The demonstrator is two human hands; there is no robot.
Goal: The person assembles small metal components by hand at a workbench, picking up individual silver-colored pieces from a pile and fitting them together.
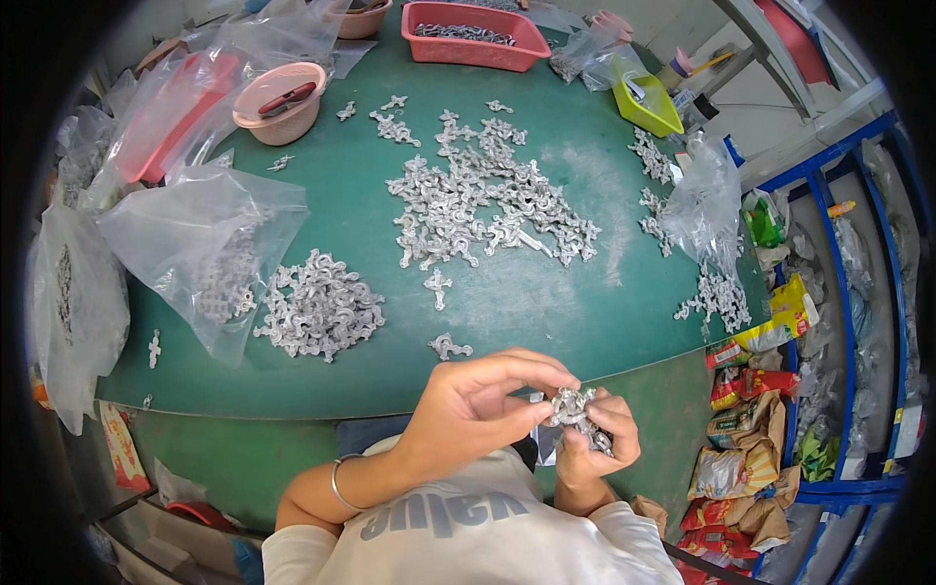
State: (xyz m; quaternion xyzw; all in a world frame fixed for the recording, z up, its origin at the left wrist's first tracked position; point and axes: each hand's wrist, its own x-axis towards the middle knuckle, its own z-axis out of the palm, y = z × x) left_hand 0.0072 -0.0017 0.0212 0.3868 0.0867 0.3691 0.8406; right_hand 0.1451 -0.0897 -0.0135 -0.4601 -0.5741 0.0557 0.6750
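Observation:
Just past the near edge of the green table, my hands meet in front of my chest. My right hand [616, 429] is closed around several small silver-grey metal castings [573, 408] with knobby, cross-like outlines. Thumb and fingertips of my left hand [468, 402] pinch one casting at the left of that bunch; where one piece ends and another begins is hard to make out. Closest on the tabletop is a single casting [449, 346]. To the left lies a dense heap of castings [322, 307], and a wider loose spread of them [468, 200] covers the table's middle.
A clear plastic bag [210, 253] with castings lies at left, beside a pink bowl [283, 107] holding a red-handled tool. At the back stand a red tray [475, 49] and a yellow-green basket [648, 105]. More castings [720, 300] and bags line the right edge, near a blue rack [846, 341].

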